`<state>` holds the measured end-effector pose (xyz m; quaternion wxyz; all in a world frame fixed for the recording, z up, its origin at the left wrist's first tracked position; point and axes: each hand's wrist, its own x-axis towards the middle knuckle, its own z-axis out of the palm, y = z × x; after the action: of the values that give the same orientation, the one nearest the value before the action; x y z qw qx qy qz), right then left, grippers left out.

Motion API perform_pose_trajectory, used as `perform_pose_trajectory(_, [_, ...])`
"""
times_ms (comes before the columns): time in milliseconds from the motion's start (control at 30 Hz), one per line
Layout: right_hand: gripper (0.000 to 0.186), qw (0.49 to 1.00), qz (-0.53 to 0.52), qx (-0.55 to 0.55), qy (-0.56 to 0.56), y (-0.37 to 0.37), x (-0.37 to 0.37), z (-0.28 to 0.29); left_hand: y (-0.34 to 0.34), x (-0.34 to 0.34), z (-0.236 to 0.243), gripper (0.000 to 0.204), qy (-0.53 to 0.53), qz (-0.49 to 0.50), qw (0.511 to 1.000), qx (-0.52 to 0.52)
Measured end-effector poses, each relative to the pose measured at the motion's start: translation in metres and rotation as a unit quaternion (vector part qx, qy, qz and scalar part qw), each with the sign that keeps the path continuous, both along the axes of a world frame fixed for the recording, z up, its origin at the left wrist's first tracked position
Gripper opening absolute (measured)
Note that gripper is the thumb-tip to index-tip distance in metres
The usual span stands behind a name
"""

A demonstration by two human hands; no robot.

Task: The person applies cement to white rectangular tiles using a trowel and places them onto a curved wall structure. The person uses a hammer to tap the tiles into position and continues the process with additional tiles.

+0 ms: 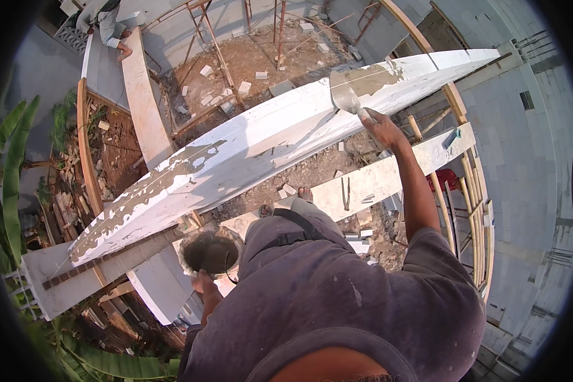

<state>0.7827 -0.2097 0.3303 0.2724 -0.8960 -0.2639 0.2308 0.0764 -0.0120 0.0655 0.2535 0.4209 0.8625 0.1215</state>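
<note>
My right hand [383, 128] is closed round the handle of a trowel [345, 92]. Its broad blade rests against the top of a long white beam [267, 124], beside a patch of wet grey mortar [377, 79]. More mortar [149, 179] is smeared thinly along the beam's left part. At my left side, my left hand [204, 282] grips the rim of a bucket [239, 240], its fingers partly hidden. Dark grey mortar [210, 256] lies inside the bucket.
My feet are on a pale plank [385, 175] raised above rubble. A dark tool with two prongs [346, 193] and a teal object [452, 137] lie on it. Bamboo poles [471, 210] stand at right. Another person [111, 32] sits at the far left.
</note>
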Motion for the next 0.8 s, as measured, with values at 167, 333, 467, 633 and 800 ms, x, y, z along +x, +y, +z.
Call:
perform_pose_trajectory(167, [0.063,1.0,0.021,-0.009,0.015,-0.021,-0.006,-0.033,-0.012,0.029,0.011,0.044,-0.008,-0.005,1.0,0.014])
perform_pose_trajectory(333, [0.064,0.995,0.028,0.03,0.094,-0.028,-0.004,0.015,-0.026,0.016,0.004,0.044,0.051,-0.138,0.984,-0.097])
perform_pose_trajectory(467, [0.06,0.994,0.026,-0.031,-0.098,-0.039,0.037,-0.004,-0.01,0.031,-0.017,0.045,0.023,-0.072,0.996,-0.054])
perform_pose_trajectory(633, [0.055,0.974,-0.05,-0.137,-0.175,-0.069,0.113,-0.015,-0.007,0.04,-0.008,0.044,-0.037,-0.01,0.999,-0.02])
perform_pose_trajectory(800, [0.053,0.957,-0.079,-0.18,-0.214,-0.098,0.191,-0.017,0.0,0.032,0.008,0.043,0.048,-0.183,0.98,-0.055])
